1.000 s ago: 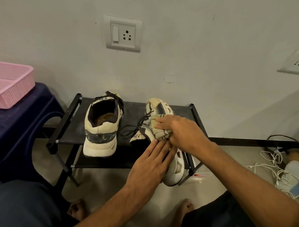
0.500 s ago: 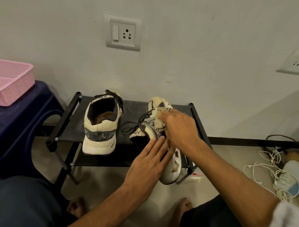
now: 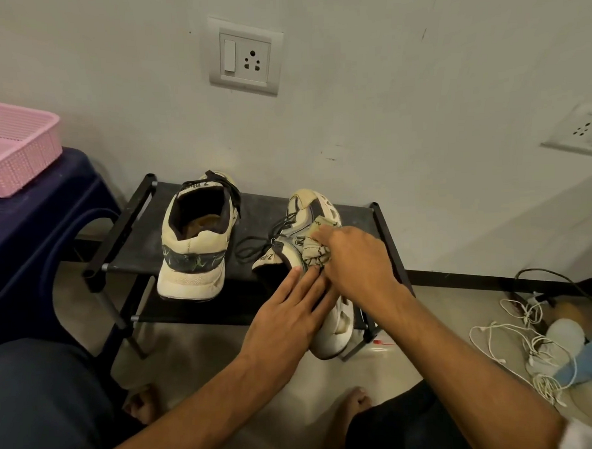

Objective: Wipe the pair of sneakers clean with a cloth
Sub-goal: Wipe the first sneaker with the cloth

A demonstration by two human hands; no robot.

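Nearest camera: L hand, fingers straight and flat, pressing heel end of tipped sneaker. Just beyond: R hand, fingers curled round bunched cloth, cloth against sneaker's side. Sneaker lies at R end of black rack, top shelf. Second sneaker upright at L end, heel toward camera. Far: wall socket; pink basket on blue stool.

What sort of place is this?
Probably a room in a home: a low black shoe rack against a wall with a socket plate, and white cables tangled on the floor.
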